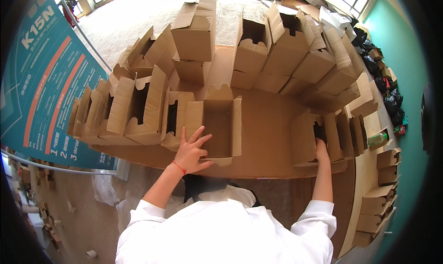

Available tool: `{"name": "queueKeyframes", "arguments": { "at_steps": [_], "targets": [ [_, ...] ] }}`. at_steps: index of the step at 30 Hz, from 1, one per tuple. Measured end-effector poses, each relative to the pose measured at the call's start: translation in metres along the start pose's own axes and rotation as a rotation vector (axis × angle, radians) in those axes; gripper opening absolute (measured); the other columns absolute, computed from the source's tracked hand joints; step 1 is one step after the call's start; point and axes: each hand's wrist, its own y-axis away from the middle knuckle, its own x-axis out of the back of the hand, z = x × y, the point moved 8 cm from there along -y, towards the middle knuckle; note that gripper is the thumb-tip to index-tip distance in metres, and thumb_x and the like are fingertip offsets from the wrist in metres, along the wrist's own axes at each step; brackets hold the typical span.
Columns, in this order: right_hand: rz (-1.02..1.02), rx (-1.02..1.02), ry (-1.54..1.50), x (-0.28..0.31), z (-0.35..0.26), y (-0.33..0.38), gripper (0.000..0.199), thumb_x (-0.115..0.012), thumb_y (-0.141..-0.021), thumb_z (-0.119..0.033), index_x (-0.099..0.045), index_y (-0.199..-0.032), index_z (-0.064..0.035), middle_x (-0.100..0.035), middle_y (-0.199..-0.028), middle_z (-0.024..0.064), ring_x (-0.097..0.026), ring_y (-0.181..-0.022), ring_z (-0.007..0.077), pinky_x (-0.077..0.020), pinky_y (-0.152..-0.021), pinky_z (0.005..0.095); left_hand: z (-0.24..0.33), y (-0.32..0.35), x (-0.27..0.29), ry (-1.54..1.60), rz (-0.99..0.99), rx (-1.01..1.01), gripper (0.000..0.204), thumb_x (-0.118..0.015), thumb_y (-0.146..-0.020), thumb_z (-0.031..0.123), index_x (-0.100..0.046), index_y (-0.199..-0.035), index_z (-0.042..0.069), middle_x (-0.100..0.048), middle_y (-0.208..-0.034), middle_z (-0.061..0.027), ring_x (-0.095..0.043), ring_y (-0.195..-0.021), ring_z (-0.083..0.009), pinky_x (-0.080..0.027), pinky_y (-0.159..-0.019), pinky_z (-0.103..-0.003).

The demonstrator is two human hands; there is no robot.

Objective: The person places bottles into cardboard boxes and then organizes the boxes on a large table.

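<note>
An open, empty-looking cardboard box (218,125) stands with its flaps up at the middle front of the table. My left hand (192,152) lies with spread fingers against the flap on its left side. At the right front, my right hand (320,148) reaches down into the opening of another cardboard box (303,141). The walls of that box hide its fingers, so what they touch cannot be seen. Just left of the middle box is a narrow open box (179,121) with something dark inside.
Rows of open cardboard boxes stand at left (115,108) and far right (295,47). One tall box (196,30) is stacked on another at the back. A blue-green banner (50,88) rises beyond the left edge. More boxes (380,194) line the right side.
</note>
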Motion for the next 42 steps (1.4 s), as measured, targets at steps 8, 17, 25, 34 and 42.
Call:
{"name": "queueKeyframes", "arguments": {
  "at_steps": [8, 17, 25, 34, 42],
  "targets": [
    [-0.238, -0.154, 0.385, -0.028, 0.009, -0.037, 0.051, -0.058, -0.09, -0.027, -0.049, -0.13, 0.0025, -0.059, -0.122, 0.0243, -0.058, -0.11, 0.0357, -0.0487, -0.088, 0.0402, -0.01, 0.002, -0.003, 0.026, 0.018, 0.039, 0.027, -0.075, -0.069, 0.04, -0.071, -0.06, 0.015, -0.055, -0.134, -0.0031, -0.027, -0.143, -0.0256, 0.0, -0.111, -0.068],
    [-0.182, 0.02, 0.631, -0.023, 0.009, -0.011, 0.06, -0.064, -0.086, -0.025, -0.043, -0.136, 0.0001, -0.057, -0.126, 0.0243, -0.055, -0.114, 0.0385, -0.0477, -0.091, 0.0424, -0.01, 0.0, -0.006, 0.024, -0.001, 0.049, 0.03, -0.072, -0.072, 0.045, -0.072, -0.061, 0.016, -0.054, -0.134, -0.0023, -0.025, -0.144, -0.0247, 0.004, -0.112, -0.066],
    [0.291, 0.293, 0.567, 0.004, -0.097, 0.07, 0.067, -0.068, -0.084, -0.026, -0.039, -0.139, -0.0006, -0.059, -0.125, 0.0202, -0.054, -0.117, 0.0389, -0.0462, -0.094, 0.0419, -0.011, 0.002, -0.004, 0.018, 0.006, 0.057, 0.026, -0.076, -0.068, 0.042, -0.072, -0.063, 0.016, -0.054, -0.135, -0.0008, -0.025, -0.144, -0.0252, 0.002, -0.113, -0.065],
    [-0.008, 0.069, -0.208, 0.016, -0.062, 0.049, 0.048, -0.068, -0.085, -0.034, -0.059, -0.123, -0.0057, -0.065, -0.106, 0.0106, -0.061, -0.094, 0.0184, -0.0484, -0.082, 0.0331, -0.012, 0.002, -0.003, 0.044, 0.009, 0.065, 0.026, -0.076, -0.068, 0.042, -0.073, -0.064, 0.016, -0.054, -0.135, -0.0006, -0.025, -0.144, -0.0252, 0.0, -0.113, -0.065],
    [0.568, 0.669, 0.578, 0.011, -0.192, 0.148, 0.052, -0.072, -0.068, -0.011, -0.057, -0.117, -0.0045, -0.06, -0.11, 0.0175, -0.055, -0.105, 0.0379, -0.0451, -0.094, 0.0434, -0.01, 0.002, -0.001, 0.028, 0.014, 0.047, 0.026, -0.077, -0.068, 0.042, -0.072, -0.063, 0.016, -0.056, -0.133, -0.0014, -0.027, -0.143, -0.0253, -0.001, -0.113, -0.066]
  ]
}}
